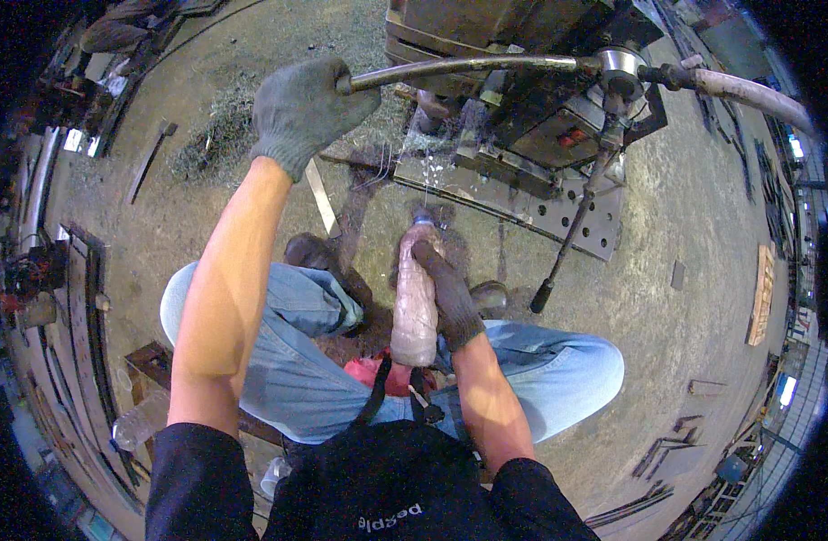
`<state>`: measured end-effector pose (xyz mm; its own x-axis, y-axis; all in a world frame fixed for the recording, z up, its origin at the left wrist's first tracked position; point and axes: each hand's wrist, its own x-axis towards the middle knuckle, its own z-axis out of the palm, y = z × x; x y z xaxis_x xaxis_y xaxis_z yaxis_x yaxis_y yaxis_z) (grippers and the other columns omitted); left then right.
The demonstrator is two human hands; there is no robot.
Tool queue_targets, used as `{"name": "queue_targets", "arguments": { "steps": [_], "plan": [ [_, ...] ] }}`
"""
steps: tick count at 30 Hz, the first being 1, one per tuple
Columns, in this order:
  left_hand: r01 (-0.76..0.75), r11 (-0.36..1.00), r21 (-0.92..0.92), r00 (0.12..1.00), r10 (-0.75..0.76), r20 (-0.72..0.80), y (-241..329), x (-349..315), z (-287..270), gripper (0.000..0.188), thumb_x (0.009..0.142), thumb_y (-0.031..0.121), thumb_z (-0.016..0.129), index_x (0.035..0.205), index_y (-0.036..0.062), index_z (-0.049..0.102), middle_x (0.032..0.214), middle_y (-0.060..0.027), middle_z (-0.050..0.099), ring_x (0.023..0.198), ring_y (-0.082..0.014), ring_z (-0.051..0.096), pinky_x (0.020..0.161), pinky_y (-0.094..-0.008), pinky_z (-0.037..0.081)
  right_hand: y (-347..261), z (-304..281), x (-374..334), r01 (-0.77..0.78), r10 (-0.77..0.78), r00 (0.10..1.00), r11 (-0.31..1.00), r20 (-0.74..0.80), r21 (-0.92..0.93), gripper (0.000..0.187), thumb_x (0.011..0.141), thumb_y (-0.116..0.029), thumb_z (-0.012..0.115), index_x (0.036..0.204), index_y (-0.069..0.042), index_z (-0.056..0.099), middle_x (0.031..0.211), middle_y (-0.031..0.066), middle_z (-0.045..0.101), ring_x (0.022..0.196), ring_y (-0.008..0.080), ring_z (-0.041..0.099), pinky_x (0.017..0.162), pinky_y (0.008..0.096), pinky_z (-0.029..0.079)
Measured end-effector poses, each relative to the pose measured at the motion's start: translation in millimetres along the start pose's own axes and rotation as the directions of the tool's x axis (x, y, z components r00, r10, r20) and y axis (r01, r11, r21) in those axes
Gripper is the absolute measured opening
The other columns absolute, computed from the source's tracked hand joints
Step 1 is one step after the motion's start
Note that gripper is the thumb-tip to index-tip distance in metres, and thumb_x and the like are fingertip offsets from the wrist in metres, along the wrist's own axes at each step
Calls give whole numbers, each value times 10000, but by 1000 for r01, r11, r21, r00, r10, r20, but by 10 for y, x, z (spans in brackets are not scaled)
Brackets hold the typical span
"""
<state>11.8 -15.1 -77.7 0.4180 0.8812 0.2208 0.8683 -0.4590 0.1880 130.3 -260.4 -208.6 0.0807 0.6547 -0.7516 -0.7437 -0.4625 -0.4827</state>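
My left hand [306, 110], in a grey knit glove, is closed around the end of a long metal lever [473, 65]. That lever runs right to a shiny round hub [620, 70] on a dark machine, and another spoke with a black knob [542, 296] hangs from the hub. Between my knees, my right hand [448, 293], in a dark glove, grips a soft, wrinkled plastic bottle [414, 317] with a blue cap [422, 219] pointing away from me. Whitish streaks of liquid lie beyond the cap, toward the machine's base. A steel plate with holes [596, 221] sits there.
Metal shavings [211, 135] are heaped on the floor at the far left. A pale flat strip [323, 200] lies before my left foot. Long metal bars [76, 334] line the left side; angled metal pieces [671, 449] lie at right. A clear bottle [142, 422] is beside my left elbow.
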Motion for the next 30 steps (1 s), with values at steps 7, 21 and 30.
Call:
{"name": "queue_targets", "arguments": {
  "steps": [7,21,30],
  "plan": [
    [-5,1000,16,1000,5,5,-2,7,25,457,709,617,696,815,174,725,771,-115,698,745,-323,698,653,-460,544,80,-80,74,57,-57,998,998,22,-4,295,932,-342,654,1065,-79,637,826,66,675,670,184,657,604,321,570],
    [34,999,-18,996,-36,-76,33,-33,19,405,702,566,678,775,169,699,734,-136,674,699,-345,674,621,-444,513,2,-39,23,-26,25,999,999,26,28,284,932,-348,667,1047,-89,653,807,32,659,647,147,629,582,303,547],
    [50,999,-20,997,-51,-52,79,-36,-16,422,700,575,701,785,162,702,717,-133,676,697,-350,672,630,-442,513,-60,-34,-74,-33,31,999,997,-39,-73,303,895,-362,715,1037,-101,658,791,13,653,627,133,620,568,307,529]
  ]
}}
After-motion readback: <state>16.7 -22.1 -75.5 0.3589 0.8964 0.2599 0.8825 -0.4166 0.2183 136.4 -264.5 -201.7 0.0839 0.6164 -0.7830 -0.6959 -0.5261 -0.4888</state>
